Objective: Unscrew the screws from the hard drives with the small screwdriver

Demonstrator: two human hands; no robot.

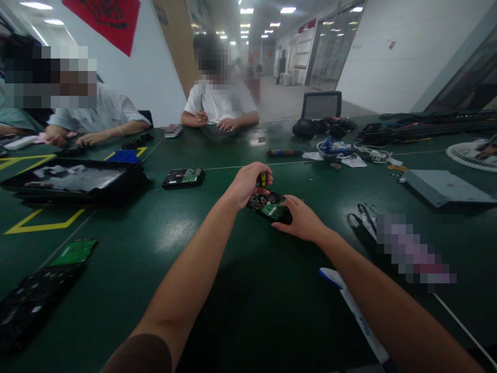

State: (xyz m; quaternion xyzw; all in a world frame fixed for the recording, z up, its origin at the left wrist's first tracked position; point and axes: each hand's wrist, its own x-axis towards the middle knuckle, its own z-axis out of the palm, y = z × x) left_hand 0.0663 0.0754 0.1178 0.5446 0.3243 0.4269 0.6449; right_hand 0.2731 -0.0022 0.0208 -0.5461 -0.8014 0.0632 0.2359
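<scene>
A black hard drive (268,206) with a green circuit board facing up lies on the dark green table (217,290) in front of me. My left hand (245,182) is closed round a screwdriver with a yellow and black handle (263,179), held upright over the drive's far end. My right hand (301,219) rests on the drive's near right edge, fingers curled over it and holding it down.
A second hard drive (183,177) lies further left. A black tray (73,181) with parts stands at the left, a green board (74,252) nearer me. Two other people sit at the far side. Cables, a fan and a grey box (446,187) are on the right.
</scene>
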